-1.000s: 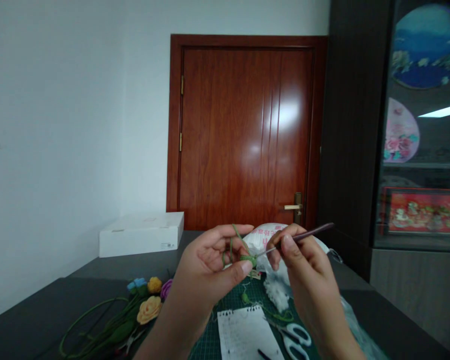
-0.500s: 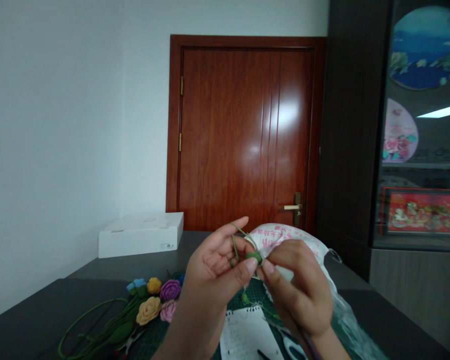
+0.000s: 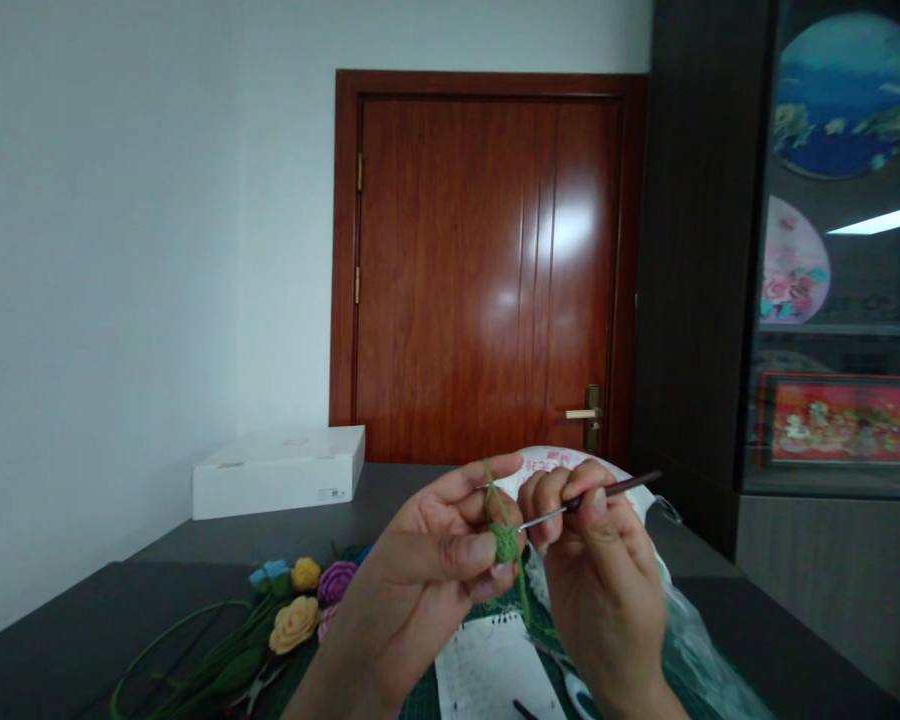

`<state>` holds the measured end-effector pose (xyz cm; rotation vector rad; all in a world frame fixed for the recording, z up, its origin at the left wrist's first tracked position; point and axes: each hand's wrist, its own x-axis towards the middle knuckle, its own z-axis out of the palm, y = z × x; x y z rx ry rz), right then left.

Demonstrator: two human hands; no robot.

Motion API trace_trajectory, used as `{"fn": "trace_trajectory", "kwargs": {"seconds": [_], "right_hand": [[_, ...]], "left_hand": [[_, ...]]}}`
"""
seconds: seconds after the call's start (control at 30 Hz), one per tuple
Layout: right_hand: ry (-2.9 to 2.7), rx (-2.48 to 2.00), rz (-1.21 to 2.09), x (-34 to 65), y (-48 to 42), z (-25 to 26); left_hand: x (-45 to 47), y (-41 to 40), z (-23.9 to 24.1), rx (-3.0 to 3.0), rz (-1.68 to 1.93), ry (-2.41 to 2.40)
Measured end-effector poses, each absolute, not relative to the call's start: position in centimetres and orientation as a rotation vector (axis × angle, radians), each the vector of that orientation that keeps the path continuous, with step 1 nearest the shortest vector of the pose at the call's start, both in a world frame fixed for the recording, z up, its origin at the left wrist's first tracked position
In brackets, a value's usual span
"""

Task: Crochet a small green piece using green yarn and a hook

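Between the thumb and fingers of my left hand (image 3: 446, 540) is a small green crochet piece (image 3: 505, 543). A strand of green yarn (image 3: 493, 480) runs over the raised index finger, and more yarn hangs below the piece. My right hand (image 3: 596, 545) is closed round the dark handle of a crochet hook (image 3: 615, 488). The hook's metal shaft points left, and its tip is at the edge of the green piece; whether it sits inside a stitch I cannot tell.
Crocheted flowers (image 3: 295, 625) with green stems lie at left. Below my hands are a spiral notepad (image 3: 487, 665), a pen (image 3: 525, 710) and scissors (image 3: 579, 690) on a green cutting mat. A white box (image 3: 277, 475) and a printed plastic bag (image 3: 547, 460) stand farther back.
My right hand has turned and now holds the hook out across the front, its tip at the green piece. The left hand has tilted, showing more of the piece.
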<state>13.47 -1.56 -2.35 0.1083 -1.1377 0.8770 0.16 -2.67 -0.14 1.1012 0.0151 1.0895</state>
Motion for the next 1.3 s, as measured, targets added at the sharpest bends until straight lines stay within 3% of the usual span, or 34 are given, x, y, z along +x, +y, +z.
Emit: {"fn": "trace_trajectory", "kwargs": {"seconds": [0.1, 0.33, 0.77, 0.87, 1.07, 1.17, 1.3], "right_hand": [[-1.163, 0.059, 0.884, 13.6, -1.5, -2.3], [-1.259, -0.072, 0.521, 13.6, -0.8, -2.6], [-1.368, -0.016, 0.485, 15.5, -0.4, -1.9], [-1.444, -0.030, 0.312, 16.4, -0.7, -1.5], [-1.709, -0.201, -0.350, 17.0, -2.0, -1.3], [-1.650, -0.349, -0.424, 16.6, -2.0, -1.9], [-1.640, -0.134, -0.422, 16.5, -0.6, -2.6]], "left_hand": [[0.2, -2.6, -0.2, 1.204, 1.192, 0.100], [0.6, -3.6, 0.3, 1.353, 1.466, 0.384], [0.9, -3.8, 0.2, 1.347, 1.577, 0.477], [0.9, -3.8, 0.2, 1.349, 1.583, 0.490], [1.1, -3.1, -0.4, 1.402, 1.691, 0.427], [1.1, -3.2, -0.2, 1.350, 1.672, 0.434], [1.2, -3.7, 0.2, 1.259, 1.526, 0.404]]}}
